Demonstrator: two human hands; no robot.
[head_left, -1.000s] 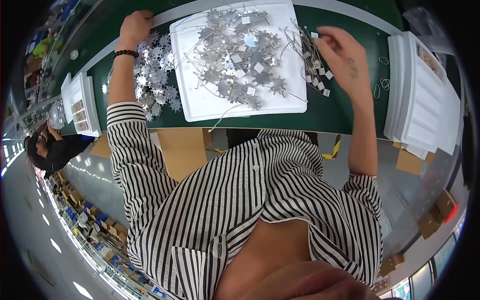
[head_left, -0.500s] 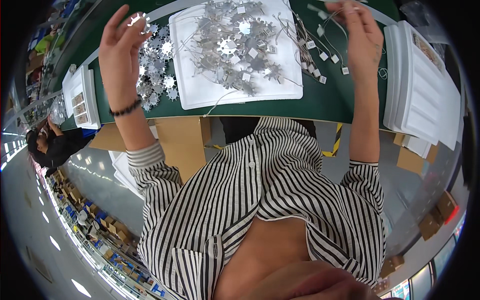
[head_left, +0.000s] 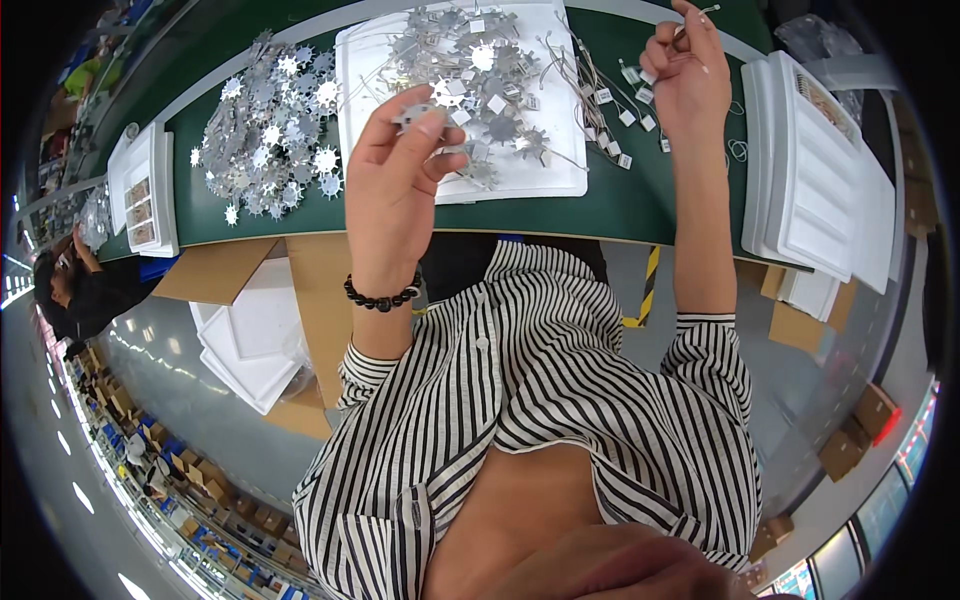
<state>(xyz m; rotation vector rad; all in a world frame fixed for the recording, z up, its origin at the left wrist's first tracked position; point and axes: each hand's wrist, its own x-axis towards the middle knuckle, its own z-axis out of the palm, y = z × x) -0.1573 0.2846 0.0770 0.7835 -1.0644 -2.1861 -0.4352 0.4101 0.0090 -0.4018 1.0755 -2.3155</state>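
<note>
My left hand (head_left: 395, 165) is raised over the near left part of a white foam tray (head_left: 555, 180). Its thumb and fingers pinch a silver toothed metal disc (head_left: 408, 114). A heap of similar discs with grey wires and white square tags (head_left: 475, 65) covers the tray. Loose toothed discs (head_left: 265, 130) form a pile on the green table left of it. My right hand (head_left: 690, 85) is at the upper right, its fingers closed on a thin cable (head_left: 708, 10) whose end pokes out above them. Several tagged cables (head_left: 605, 110) lie beside that hand.
Stacked white foam trays (head_left: 815, 190) stand at the table's right end. A smaller white tray stack (head_left: 150, 200) is at the left end. Below the front edge are an open cardboard box (head_left: 320, 320) and foam sheets (head_left: 250, 340). Another person (head_left: 85, 290) is at far left.
My left hand has moved right, from above the loose disc pile to the tray, carrying the toothed disc. My right hand has shifted slightly left, with its fingers more closed on a cable.
</note>
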